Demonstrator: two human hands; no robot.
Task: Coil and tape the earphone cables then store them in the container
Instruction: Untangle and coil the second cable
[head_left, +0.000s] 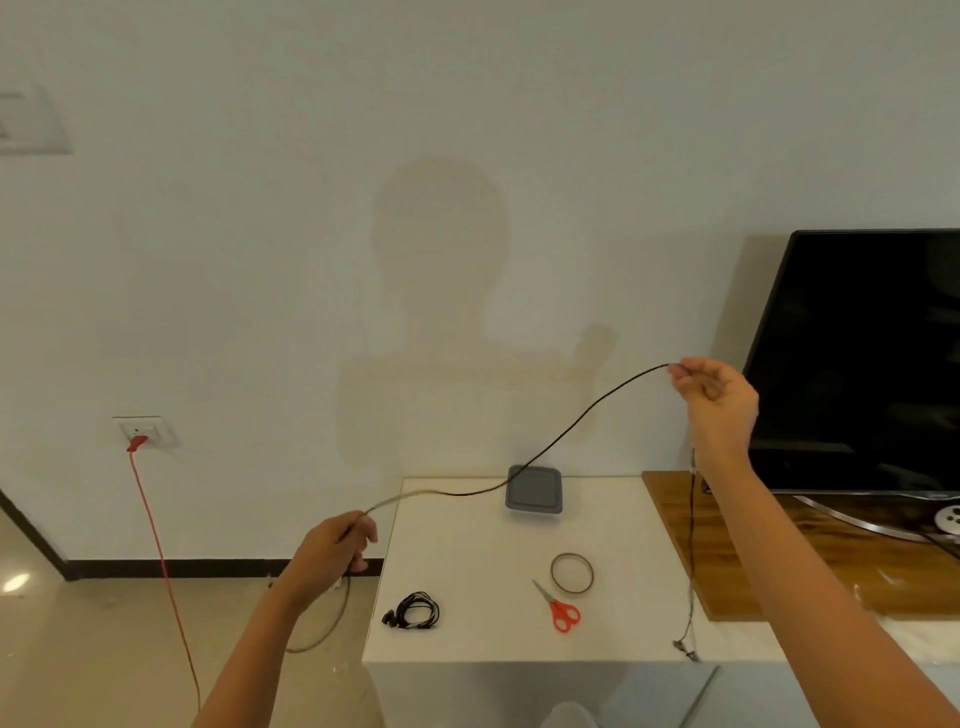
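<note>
Black earphone cable spanned the air above the grey container. The right hand, right of the container, pinched it between thumb and fingertips. The left hand, left of the container, held it in curled fingers. Coiling probably called for even loops under light tension, with the dangling ends kept untangled.

Soft even light, person's shadow on the wall (wide-angle bowing at edges)
</note>
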